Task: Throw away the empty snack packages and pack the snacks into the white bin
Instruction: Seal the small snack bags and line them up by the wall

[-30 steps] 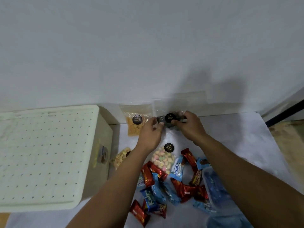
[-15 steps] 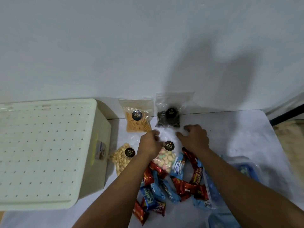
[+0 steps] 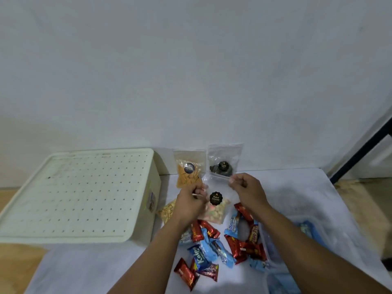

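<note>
biscuit bag [image 3: 215,205] pinched at its top corners by left hand [image 3: 191,201] and right hand [image 3: 247,190]; advise lifting level toward white bin [image 3: 80,195].

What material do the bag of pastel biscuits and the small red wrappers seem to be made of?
Bag of pastel biscuits: probably thin clear plastic film, since its contents show through it. Small red wrappers: apparently metallised foil or plastic, glossy, with bright glints on their creases.

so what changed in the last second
Both hands let go of the dark snack bag, left leaning on the wall, and came back to the pastel biscuit bag: left hand and right hand now pinch its top corners. Orange bag, bin, candy pile unchanged.
</note>
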